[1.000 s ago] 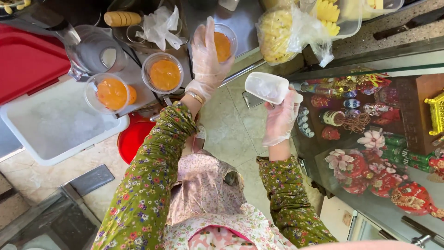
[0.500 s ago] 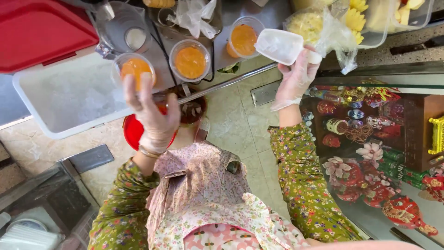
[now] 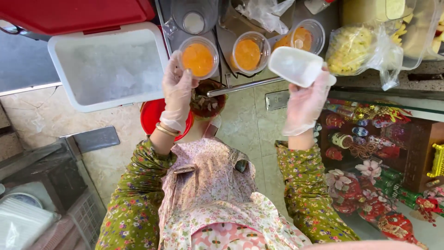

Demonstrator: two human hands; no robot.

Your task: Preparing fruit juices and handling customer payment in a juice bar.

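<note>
Scoop of white plastic (image 3: 298,66) sits in your right hand (image 3: 305,104), gloved fingers wrapped round its handle end, bowl tipped toward the counter edge and, as far as you can see, nothing in it. Your left hand (image 3: 178,92), also in a thin clear glove, reaches to the clear plastic cup of orange liquid (image 3: 198,58); fingers are spread and lie against its near rim, though whether they actually clasp it you cannot tell. Two more clear cups with orange liquid stand in the row, middle cup (image 3: 249,52) and far cup (image 3: 306,36), so pouring looks done for all three; no ice shows in them and no lids are on. White foam box of crushed ice (image 3: 104,69) lies open left of the cups, its red lid (image 3: 76,14) raised behind. Clear plastic bag of pale yellow fruit pieces (image 3: 358,48) rests right of the cups. Below the counter, a glass case holds red and green decorated tins and ornaments (image 3: 370,190), labels too small to make out.
</note>
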